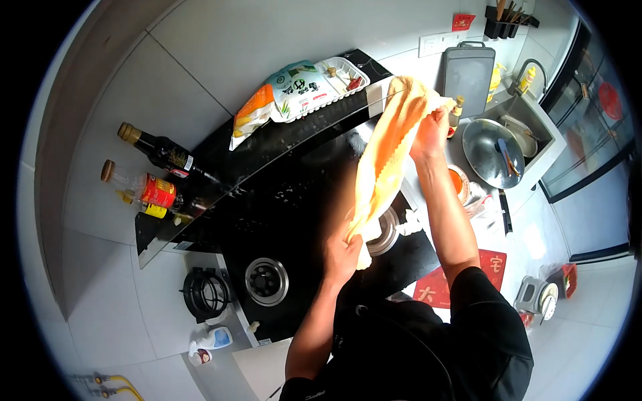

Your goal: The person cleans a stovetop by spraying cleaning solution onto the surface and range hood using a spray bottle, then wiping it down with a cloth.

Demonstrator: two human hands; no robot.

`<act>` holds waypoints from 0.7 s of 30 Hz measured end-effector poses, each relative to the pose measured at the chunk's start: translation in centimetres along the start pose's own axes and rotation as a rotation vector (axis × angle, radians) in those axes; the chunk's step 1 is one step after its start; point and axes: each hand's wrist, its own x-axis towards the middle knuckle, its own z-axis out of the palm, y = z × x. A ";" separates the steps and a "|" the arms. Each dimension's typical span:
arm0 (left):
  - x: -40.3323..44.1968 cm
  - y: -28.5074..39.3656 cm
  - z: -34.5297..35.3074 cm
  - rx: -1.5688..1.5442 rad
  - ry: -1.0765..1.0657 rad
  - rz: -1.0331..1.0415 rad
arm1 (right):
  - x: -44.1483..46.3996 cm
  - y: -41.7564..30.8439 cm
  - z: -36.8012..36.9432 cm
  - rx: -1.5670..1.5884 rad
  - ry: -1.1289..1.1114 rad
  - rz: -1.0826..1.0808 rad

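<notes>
A yellow-orange cloth (388,154) is stretched lengthwise between my two hands above the black glass stovetop (287,194). My right hand (431,136) grips its upper end, close to a small bottle on the counter. Its lower end is held in my left hand (342,256), beside the right burner (384,234), which the cloth partly covers. The left burner (266,282) lies uncovered to the left of my left forearm. Both hands are closed on the fabric.
Bottles (160,152) and a food bag (257,110) stand or lie on the back ledge. At the right are a metal wok (491,150), a sink (535,110) and a knife (505,210). A spray bottle (215,338) is at lower left, near a black pan support (204,295).
</notes>
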 end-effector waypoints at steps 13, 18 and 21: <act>-1.7 1.3 -1.5 -0.168 0.040 -0.068 | -0.7 -3.6 -1.9 -1.169 -0.045 -0.192; -0.6 2.8 -1.6 -0.160 0.036 -0.008 | 1.4 -2.7 4.0 -1.866 -0.161 -0.203; 0.3 3.4 -1.4 -0.180 0.035 0.009 | 4.6 -2.7 0.3 -2.256 -0.697 -0.731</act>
